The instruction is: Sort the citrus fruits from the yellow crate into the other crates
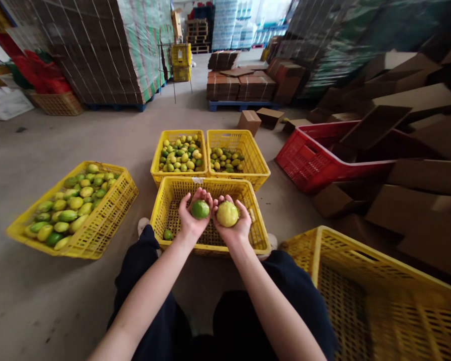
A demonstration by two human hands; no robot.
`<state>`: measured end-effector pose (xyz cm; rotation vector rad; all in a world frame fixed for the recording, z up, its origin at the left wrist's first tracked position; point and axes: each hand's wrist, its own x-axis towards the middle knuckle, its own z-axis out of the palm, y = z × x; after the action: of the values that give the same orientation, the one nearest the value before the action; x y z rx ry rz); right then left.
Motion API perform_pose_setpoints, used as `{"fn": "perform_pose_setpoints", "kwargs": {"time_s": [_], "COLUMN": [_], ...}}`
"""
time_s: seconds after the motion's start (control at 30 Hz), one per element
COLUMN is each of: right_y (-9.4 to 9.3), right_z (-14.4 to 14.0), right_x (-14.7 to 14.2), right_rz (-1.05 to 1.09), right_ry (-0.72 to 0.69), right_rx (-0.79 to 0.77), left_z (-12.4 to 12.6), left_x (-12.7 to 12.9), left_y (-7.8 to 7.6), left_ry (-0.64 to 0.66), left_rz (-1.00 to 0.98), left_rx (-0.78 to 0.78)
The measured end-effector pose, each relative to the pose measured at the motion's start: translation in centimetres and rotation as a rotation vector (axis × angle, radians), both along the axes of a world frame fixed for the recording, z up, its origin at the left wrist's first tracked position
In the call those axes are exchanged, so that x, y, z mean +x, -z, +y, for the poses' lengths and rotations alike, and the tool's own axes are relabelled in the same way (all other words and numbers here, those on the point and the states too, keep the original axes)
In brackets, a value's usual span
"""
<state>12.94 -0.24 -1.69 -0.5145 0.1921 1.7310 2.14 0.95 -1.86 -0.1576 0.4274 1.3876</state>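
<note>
The fingers of the left hand curl loosely upward around a green fruit, which rests in the upturned palm rather than being pinched. The right hand does the same with a yellower fruit, its fingers half-closed and cupped beneath it. The two hands touch side by side with palms up, so both fruits face the person at once and their colours sit next to each other, a pose that seems suited to comparing them.

Both hands hang over the near yellow crate, which stands on the floor between the person's knees and is almost bare; a single green fruit lies in its near left corner. Just beyond it, touching its far rim, stand two more yellow crates: the left one well filled with mixed green and yellow fruit, the right one holding a shallower layer that looks mostly yellowish. Off to the left, apart from these, a larger yellow crate is heaped with bigger fruit. At the near right, an empty-looking yellow crate sits tilted beside the person's leg. Behind it lie a red crate and a loose pile of flattened cardboard boxes.
</note>
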Motion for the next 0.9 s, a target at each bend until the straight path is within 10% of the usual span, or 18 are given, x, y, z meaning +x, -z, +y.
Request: {"fn": "perform_pose_setpoints", "kwargs": {"time_s": [0.57,0.9], "right_y": [-0.4,-2.9], "right_z": [0.4,-0.3], "right_x": [1.2,5.1], "right_rz": [-0.002,-0.005], "right_ry": [0.068,0.115], "right_rx": [-0.096,-0.018], "left_z": [0.2,-2.5], "left_x": [-0.4,-0.8], "left_y": [1.8,7.2], "left_ry": [-0.045,0.265], "left_rz": [0.077,0.328], "left_rx": [-0.105,-0.447]}}
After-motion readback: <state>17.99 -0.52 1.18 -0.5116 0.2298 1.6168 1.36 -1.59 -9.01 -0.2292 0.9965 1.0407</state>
